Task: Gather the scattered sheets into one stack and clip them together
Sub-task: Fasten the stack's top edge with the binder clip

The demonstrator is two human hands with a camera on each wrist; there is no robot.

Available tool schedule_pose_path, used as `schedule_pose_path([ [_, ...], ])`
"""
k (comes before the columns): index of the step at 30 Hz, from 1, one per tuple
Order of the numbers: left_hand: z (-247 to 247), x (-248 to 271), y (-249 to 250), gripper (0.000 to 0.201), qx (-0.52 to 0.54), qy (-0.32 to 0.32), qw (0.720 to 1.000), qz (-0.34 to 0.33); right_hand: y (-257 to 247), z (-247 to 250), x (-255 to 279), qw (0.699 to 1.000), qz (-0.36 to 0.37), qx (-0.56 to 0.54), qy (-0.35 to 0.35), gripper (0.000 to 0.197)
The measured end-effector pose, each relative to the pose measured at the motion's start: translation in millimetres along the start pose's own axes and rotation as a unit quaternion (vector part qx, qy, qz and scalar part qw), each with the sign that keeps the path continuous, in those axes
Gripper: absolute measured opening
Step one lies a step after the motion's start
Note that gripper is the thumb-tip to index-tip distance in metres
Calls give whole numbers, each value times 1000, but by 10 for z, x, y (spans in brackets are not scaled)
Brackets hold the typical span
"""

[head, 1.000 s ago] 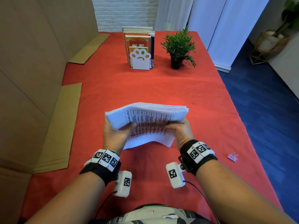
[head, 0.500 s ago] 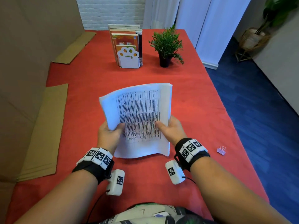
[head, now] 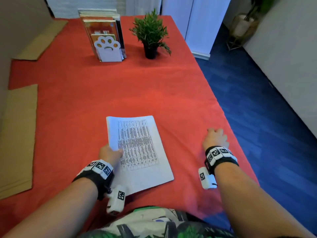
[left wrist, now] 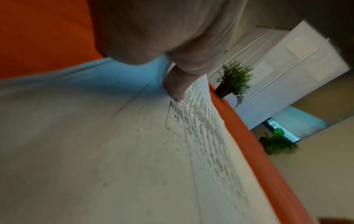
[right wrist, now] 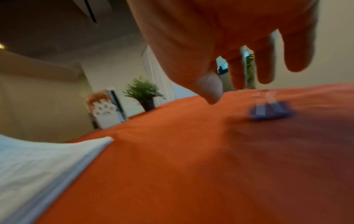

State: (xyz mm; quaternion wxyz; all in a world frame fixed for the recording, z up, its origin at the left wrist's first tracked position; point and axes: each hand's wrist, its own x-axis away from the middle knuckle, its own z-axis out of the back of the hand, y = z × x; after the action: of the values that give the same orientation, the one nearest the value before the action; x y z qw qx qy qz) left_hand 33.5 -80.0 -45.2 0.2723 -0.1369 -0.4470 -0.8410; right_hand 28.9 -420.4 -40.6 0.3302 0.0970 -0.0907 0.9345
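The stack of printed sheets [head: 139,152] lies flat on the red table, near its front edge. My left hand [head: 109,152] grips the stack's left edge, thumb on top of the print [left wrist: 178,84]. Over at the table's right side, my right hand [head: 215,137] hovers with loose, spread fingers [right wrist: 264,66] and holds nothing. A small purple binder clip [right wrist: 270,112] rests on the cloth just under and beyond those fingers; the hand hides it in the head view. The stack's corner [right wrist: 57,153] shows at the left of the right wrist view.
A bookstand with a white paw-shaped end [head: 107,47] and a small potted plant [head: 151,36] stand at the far end of the table [head: 120,93]. Cardboard panels [head: 17,134] line the left side. The table's right edge drops to blue floor [head: 265,109].
The stack, held upright in both hands before, now lies flat on the table. My right hand has let go and moved right to above the binder clip. The left hand still holds the stack.
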Motion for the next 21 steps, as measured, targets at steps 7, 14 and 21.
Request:
schedule_pose_path([
  [7, -37, -46, -102, 29, -59, 3, 998, 21, 222, -181, -132, 998, -21, -61, -24, 31],
  [14, -54, -11, -70, 37, -64, 10, 997, 32, -459, -3, 211, 951, 123, -279, -46, 9],
  [21, -53, -41, -100, 26, -30, 9, 999, 36, -1255, -334, 934, 836, 249, -400, -281, 23],
])
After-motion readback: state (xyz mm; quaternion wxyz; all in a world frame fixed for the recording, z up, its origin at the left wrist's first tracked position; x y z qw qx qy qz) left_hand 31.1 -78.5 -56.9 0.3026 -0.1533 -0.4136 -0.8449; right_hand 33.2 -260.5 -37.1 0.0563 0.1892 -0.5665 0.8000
